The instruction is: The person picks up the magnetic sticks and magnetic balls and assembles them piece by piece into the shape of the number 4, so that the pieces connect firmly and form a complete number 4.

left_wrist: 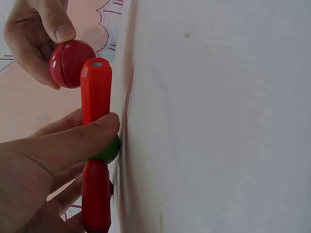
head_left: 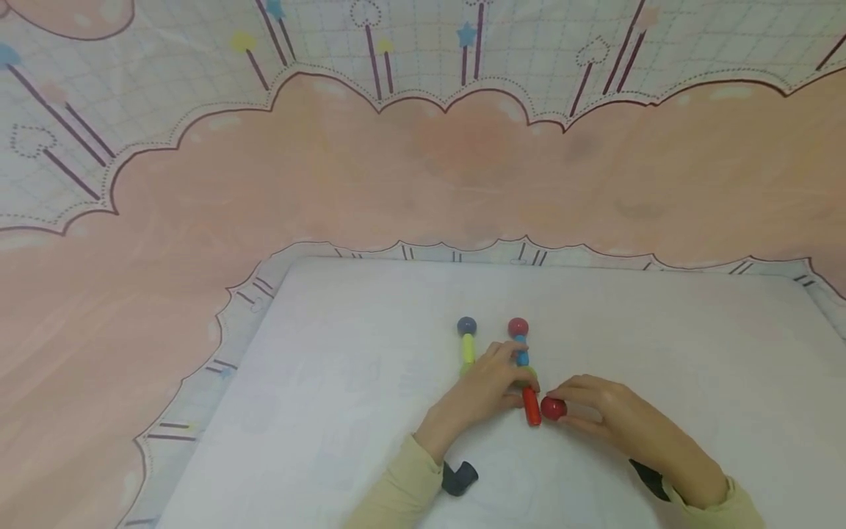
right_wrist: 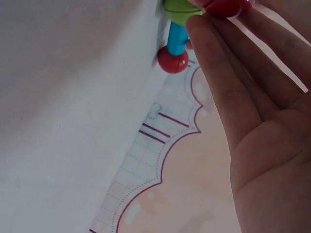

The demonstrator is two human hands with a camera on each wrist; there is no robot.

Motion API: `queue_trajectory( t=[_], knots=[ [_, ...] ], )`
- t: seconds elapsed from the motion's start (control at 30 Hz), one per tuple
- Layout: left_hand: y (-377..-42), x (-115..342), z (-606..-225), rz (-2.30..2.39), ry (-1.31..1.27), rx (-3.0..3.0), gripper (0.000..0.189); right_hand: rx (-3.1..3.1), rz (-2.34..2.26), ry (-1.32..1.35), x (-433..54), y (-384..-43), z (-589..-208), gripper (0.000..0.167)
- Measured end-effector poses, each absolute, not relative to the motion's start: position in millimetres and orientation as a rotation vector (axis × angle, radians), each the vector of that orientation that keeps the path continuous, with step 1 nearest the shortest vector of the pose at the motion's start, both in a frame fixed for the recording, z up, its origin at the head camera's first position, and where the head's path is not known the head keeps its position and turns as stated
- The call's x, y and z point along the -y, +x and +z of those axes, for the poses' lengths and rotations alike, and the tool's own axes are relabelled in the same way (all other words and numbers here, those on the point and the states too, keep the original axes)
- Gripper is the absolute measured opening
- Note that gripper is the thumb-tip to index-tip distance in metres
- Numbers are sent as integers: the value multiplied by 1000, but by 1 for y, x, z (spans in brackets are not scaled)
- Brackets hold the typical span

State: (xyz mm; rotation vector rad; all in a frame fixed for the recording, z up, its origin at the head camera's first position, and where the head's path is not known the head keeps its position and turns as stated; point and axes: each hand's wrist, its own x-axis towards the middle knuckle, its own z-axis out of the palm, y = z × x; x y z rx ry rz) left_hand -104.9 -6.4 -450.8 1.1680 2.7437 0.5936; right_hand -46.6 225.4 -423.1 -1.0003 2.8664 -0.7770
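My left hand (head_left: pixel 485 386) grips a stick-and-ball toy where a red stick (head_left: pixel 532 408) meets a green ball (head_left: pixel 526 378). In the left wrist view the thumb lies across that joint. Beyond it, a blue stick (head_left: pixel 522 358) leads up to a red ball (head_left: pixel 518 327). My right hand (head_left: pixel 611 408) pinches another red ball (head_left: pixel 554 408) between thumb and fingertips, close beside the free end of the red stick. That end shows a small metal disc in the left wrist view. Below the green ball there, a second red stick (left_wrist: pixel 96 196) appears.
Left of the held toy lies a yellow-green stick (head_left: pixel 468 347) topped by a dark blue ball (head_left: pixel 466 325), its lower part hidden by my left hand. The white tabletop (head_left: pixel 330 382) is bordered by a cloud-patterned cloth (head_left: pixel 396 176). A black device (head_left: pixel 460 478) sits at my left wrist.
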Motion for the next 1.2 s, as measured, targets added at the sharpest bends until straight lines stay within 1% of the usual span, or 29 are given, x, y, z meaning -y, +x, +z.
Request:
queue_trajectory(
  t=[0.23,0.47,0.9,1.2],
  knots=[
    [-104,7,-451,594,1189,-2753,23,-2840,-824,-1160,-218,-43,-424,26],
    [-104,8,-450,571,1199,-2761,21,-2734,-833,-1084,-215,-40,-421,28],
    [-105,8,-450,576,1222,-2760,22,-2734,-821,-1186,-204,-34,-429,21],
    [-104,9,-449,570,1219,-2759,23,-2679,-840,-1077,-203,-34,-428,21]
  ],
)
